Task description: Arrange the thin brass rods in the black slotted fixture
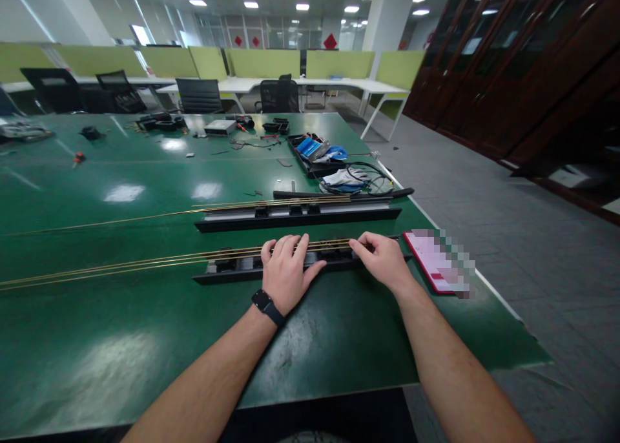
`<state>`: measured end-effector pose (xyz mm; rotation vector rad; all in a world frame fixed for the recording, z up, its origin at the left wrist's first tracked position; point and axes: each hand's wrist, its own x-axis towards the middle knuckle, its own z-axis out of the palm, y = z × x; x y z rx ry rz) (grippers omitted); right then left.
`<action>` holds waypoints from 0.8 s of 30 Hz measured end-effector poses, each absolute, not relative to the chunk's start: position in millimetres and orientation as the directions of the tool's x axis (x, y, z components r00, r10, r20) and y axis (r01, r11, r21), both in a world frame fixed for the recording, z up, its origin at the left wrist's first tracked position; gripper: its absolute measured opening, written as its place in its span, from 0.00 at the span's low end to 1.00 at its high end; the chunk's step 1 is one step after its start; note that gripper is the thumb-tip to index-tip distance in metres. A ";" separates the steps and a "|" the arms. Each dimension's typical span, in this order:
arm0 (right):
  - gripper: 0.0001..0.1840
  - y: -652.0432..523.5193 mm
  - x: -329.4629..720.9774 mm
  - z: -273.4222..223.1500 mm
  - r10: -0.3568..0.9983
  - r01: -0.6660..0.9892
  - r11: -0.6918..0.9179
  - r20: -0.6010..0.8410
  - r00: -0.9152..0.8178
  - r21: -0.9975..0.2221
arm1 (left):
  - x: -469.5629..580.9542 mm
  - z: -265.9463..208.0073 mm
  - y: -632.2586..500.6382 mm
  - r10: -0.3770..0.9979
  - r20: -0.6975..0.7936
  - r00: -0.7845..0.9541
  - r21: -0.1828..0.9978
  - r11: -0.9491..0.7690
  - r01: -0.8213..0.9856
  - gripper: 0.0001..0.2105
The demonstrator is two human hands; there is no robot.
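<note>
Long thin brass-coloured rods lie along the top of the nearer black rail and run far past its left end. My left hand, with a dark watch on the wrist, rests across the rods and the rail; its fingers are spread and the thumb sticks out to the right. At the right end of the rods, my right hand is closed, thumb and forefinger pinching the rod tips above the rail. Its other fingers are curled and partly hidden. Dark blocks sit inside the rail beneath the rods.
Behind lies a second black rail with similar rods on it. A red-edged tablet-like panel, partly blurred, is at the right. Farther back are gloves, a black tray and scattered parts. The green table ends at the right.
</note>
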<state>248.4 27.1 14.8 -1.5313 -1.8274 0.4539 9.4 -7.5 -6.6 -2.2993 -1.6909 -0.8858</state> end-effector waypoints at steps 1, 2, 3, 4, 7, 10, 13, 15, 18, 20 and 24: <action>0.21 27.6 249.3 14.0 0.956 0.712 0.236 0.290 -0.048 -0.661 | 9.5 -6.5 -7.7 0.822 0.537 0.187 0.217 -0.349 0.912 0.26; 0.21 28.0 249.8 13.3 0.955 0.713 0.232 0.293 -0.040 -0.662 | 9.6 -6.4 -7.9 0.824 0.536 0.185 0.219 -0.347 0.912 0.26; 0.20 28.2 250.0 12.9 0.955 0.713 0.231 0.295 -0.035 -0.662 | 9.6 -6.3 -8.0 0.823 0.537 0.184 0.219 -0.347 0.912 0.26; 0.20 28.3 249.8 12.8 0.954 0.712 0.232 0.297 -0.034 -0.663 | 9.6 -6.1 -8.0 0.822 0.539 0.186 0.218 -0.349 0.911 0.26; 0.21 27.8 247.5 14.0 0.952 0.711 0.243 0.302 -0.044 -0.660 | 9.6 -5.6 -7.7 0.814 0.549 0.191 0.214 -0.357 0.909 0.26; 0.23 27.4 245.9 15.4 0.951 0.713 0.251 0.304 -0.055 -0.655 | 9.6 -5.0 -7.1 0.811 0.553 0.189 0.210 -0.356 0.911 0.26; 0.22 27.6 246.7 15.0 0.949 0.720 0.250 0.310 -0.050 -0.648 | 9.6 -4.5 -6.7 0.814 0.550 0.189 0.211 -0.354 0.911 0.25; 0.22 27.8 247.8 13.8 0.949 0.728 0.243 0.314 -0.040 -0.641 | 9.6 -4.4 -6.7 0.816 0.547 0.188 0.213 -0.352 0.911 0.25; 0.22 27.8 248.0 12.3 0.947 0.734 0.241 0.319 -0.036 -0.635 | 9.4 -4.5 -7.2 0.817 0.544 0.188 0.217 -0.353 0.910 0.25; 0.22 27.8 247.0 12.0 0.946 0.734 0.252 0.321 -0.049 -0.631 | 9.2 -4.6 -7.5 0.817 0.544 0.191 0.218 -0.356 0.909 0.25; 0.23 27.9 245.6 12.9 0.945 0.733 0.264 0.321 -0.066 -0.627 | 8.8 -4.1 -7.4 0.818 0.542 0.191 0.217 -0.356 0.909 0.25</action>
